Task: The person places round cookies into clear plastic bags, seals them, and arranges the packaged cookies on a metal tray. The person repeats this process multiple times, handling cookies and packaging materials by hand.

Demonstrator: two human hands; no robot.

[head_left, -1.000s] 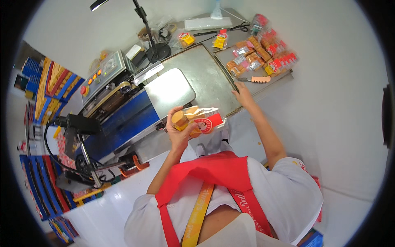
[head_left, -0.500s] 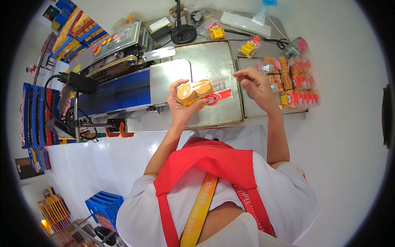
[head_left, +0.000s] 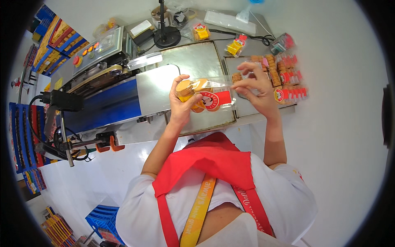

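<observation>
Head view: I'm clasping the bag of round biscuits (head_left: 209, 99) in the left hand (head_left: 182, 108) above the metal tray (head_left: 195, 59), toward its right edge; the right hand (head_left: 262, 94) is meeting the clear end, whether pinching I cannot tell.

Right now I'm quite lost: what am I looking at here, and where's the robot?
There's no robot, only a person's bare hands, seen from above by a wide camera on their head; its lens bends straight edges. The left hand holds a clear pack of round, golden baked pieces. The right hand has its fingertips at the pack's clear end; whether they pinch it is hard to tell. Behind lie a metal tray and, to the right, more filled packs. On the left is a machine with a blue belt.
</observation>
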